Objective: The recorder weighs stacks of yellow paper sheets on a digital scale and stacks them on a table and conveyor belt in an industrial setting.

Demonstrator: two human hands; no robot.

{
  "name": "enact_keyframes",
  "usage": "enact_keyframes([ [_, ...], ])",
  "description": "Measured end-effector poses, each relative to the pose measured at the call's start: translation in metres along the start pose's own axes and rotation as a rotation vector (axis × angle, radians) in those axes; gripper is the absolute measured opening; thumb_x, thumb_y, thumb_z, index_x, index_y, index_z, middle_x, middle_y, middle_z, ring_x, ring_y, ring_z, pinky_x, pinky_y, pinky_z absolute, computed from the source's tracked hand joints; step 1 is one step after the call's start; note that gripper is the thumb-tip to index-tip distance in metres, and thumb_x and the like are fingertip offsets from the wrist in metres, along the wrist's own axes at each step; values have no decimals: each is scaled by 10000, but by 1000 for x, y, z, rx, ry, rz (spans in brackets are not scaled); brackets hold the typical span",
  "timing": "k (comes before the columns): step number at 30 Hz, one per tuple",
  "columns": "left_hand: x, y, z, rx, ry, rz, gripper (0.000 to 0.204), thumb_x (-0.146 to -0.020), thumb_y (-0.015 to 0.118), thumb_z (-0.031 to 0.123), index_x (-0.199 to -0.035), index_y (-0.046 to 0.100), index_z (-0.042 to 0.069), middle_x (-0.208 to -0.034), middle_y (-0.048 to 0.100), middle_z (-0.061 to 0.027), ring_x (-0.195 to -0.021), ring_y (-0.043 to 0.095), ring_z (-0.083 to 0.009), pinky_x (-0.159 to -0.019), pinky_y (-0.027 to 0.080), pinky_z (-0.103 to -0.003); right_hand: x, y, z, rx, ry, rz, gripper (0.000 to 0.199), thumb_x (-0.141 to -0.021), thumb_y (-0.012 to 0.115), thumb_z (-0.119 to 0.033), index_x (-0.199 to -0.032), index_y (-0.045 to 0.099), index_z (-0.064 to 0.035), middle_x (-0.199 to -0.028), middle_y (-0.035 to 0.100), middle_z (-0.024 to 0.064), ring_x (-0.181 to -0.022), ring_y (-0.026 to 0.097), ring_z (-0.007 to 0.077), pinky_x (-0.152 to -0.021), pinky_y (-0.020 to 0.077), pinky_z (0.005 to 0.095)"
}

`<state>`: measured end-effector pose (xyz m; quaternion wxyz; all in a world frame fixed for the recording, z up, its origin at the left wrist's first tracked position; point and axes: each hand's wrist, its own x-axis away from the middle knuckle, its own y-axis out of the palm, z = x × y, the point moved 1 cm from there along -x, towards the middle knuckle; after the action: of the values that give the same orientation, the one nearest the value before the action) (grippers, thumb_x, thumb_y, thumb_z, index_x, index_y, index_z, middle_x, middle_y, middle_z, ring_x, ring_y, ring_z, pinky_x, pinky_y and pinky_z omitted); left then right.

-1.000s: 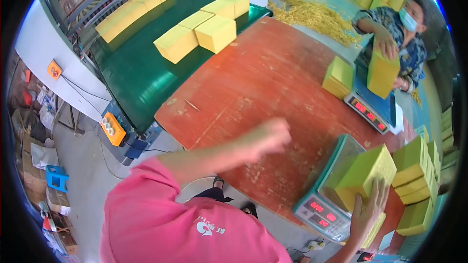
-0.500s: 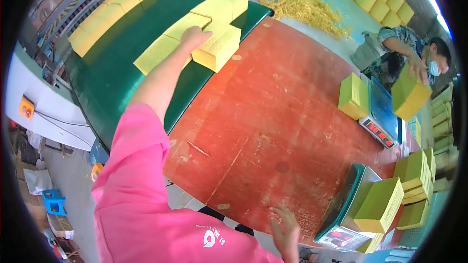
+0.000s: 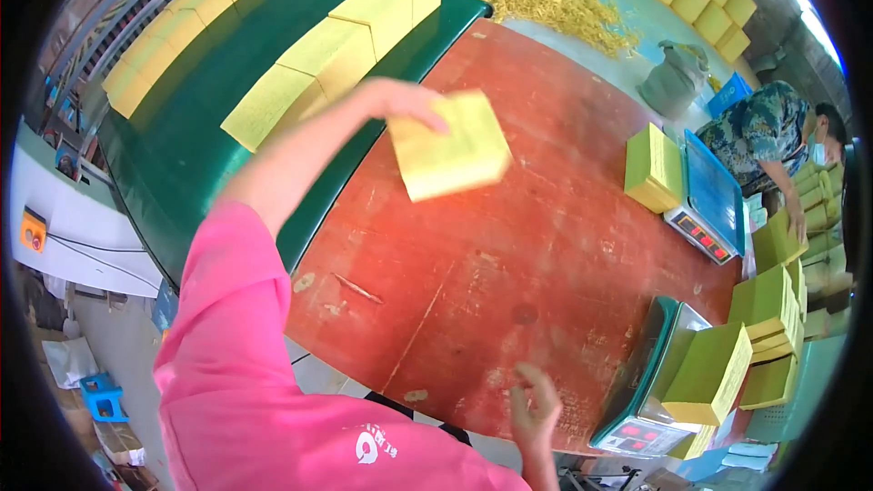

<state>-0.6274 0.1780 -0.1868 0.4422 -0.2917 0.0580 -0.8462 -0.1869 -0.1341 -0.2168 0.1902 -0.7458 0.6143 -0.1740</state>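
Note:
My left hand [image 3: 409, 105] grips a block of yellow paper [image 3: 455, 145] by its upper left side. The block is tilted over the red tabletop [image 3: 436, 282] and slightly blurred. Behind that hand, a row of yellow paper blocks [image 3: 327, 45] lies along the edge of the green work surface [image 3: 191, 127]. My right hand [image 3: 535, 407] hovers at the table's near edge, holding nothing, its fingers loosely bent and apart. To its right, a digital scale [image 3: 650, 391] carries another yellow block [image 3: 707, 375].
A second scale [image 3: 711, 195] stands farther right, with a yellow block [image 3: 655, 168] beside it. Across the table a co-worker [image 3: 764, 127] in a patterned shirt reaches to a yellow block [image 3: 777, 241]. More blocks [image 3: 766, 309] are stacked at the right edge. Yellow shreds [image 3: 555, 9] cover the far floor.
My left hand has lifted a block off the green surface and carried it right, over the red table. The co-worker's block has moved from above the far scale down to the right.

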Motion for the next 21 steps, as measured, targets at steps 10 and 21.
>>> enact_keyframes([
  [10, 29, 312, 169, -649, 437, -182, 766, -700, 771, 413, -1318, 527, 32, -1209, 621, -194, -1143, 577, -339, -977, 456, -437, -35, -92, -15, 155, -48, -189, 544, -777, 695, -114, -1283, 548, 22, -1124, 648, 234, -1024, 660, 318, -883, 509, 384],
  [21, 202, 559, 115, 1018, -272, 904, 611, -953, 571, 369, -1446, 339, 92, -1433, 426, -91, -1353, 392, -266, -1067, 368, -406, 65, -108, 32, 257, -278, -217, 740, -831, 688, -403, -1377, 422, 20, -1055, 640, 249, -966, 651, 379, -806, 527, 452],
])
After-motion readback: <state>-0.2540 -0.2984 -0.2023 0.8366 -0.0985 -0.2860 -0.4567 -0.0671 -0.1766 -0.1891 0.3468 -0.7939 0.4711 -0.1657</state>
